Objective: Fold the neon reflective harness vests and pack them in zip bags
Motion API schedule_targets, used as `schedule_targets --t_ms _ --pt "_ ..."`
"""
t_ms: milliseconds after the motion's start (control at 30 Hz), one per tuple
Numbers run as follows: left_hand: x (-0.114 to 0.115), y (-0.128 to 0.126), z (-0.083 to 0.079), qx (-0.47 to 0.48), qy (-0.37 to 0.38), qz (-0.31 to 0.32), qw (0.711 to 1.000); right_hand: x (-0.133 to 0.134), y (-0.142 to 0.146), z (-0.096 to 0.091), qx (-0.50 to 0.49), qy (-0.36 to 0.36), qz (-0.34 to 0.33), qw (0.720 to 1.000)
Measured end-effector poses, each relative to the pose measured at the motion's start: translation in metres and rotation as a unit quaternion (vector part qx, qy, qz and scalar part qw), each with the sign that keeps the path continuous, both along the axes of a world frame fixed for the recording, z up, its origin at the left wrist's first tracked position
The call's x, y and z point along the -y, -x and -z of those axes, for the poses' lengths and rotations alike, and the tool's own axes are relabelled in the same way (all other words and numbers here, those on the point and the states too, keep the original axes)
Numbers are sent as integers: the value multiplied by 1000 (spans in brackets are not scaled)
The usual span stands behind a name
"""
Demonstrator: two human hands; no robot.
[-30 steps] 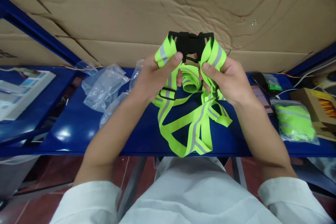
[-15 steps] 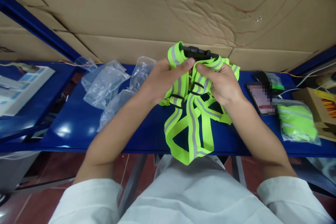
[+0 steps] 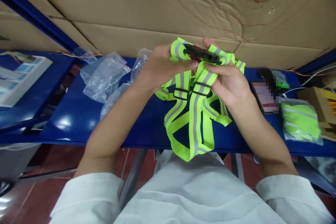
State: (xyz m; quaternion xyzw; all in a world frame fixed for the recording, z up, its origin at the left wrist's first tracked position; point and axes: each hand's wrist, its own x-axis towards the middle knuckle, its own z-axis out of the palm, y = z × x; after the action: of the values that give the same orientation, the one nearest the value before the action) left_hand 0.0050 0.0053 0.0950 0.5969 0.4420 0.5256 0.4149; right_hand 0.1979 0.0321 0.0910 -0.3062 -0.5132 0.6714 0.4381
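Observation:
Between my two hands hangs a neon yellow-green reflective harness (image 3: pixel 195 119) with grey stripes, its lower loop drooping past the front edge of the blue table. My left hand (image 3: pixel 164 68) is closed on the straps at the left, its thumb lying across the band. On the other side my right hand (image 3: pixel 231 80) grips the straps, thumb pointing inward, some fingers hidden behind the webbing. A black plastic buckle (image 3: pixel 203 53) spans the top between the hands and looks fastened. Below the thumbs sit two black strap sliders, the left slider (image 3: pixel 181 93) and the right slider (image 3: pixel 201 89).
Crumpled clear plastic bags (image 3: pixel 103 77) lie left of my hands on the blue table (image 3: pixel 70 119). At right are a phone (image 3: pixel 265 96), a bagged neon harness (image 3: pixel 301 120) and a cardboard box (image 3: pixel 312 96). A white panel (image 3: pixel 23 80) is far left; cardboard (image 3: pixel 147 10) stands behind.
The buckle has tilted, its right end now lower. My right hand has turned and shifted slightly right, with a finger now showing above the buckle. Both hands still hold the harness.

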Motion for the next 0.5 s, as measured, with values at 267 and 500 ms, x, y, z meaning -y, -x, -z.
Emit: schedule_targets --t_ms 267,500 --pt "0 -10 7 38 31 16 999 10 5 -4 -27 -33 7 999" --pt "-7 -18 17 157 87 95 979 10 4 3 -41 -43 -74 995"
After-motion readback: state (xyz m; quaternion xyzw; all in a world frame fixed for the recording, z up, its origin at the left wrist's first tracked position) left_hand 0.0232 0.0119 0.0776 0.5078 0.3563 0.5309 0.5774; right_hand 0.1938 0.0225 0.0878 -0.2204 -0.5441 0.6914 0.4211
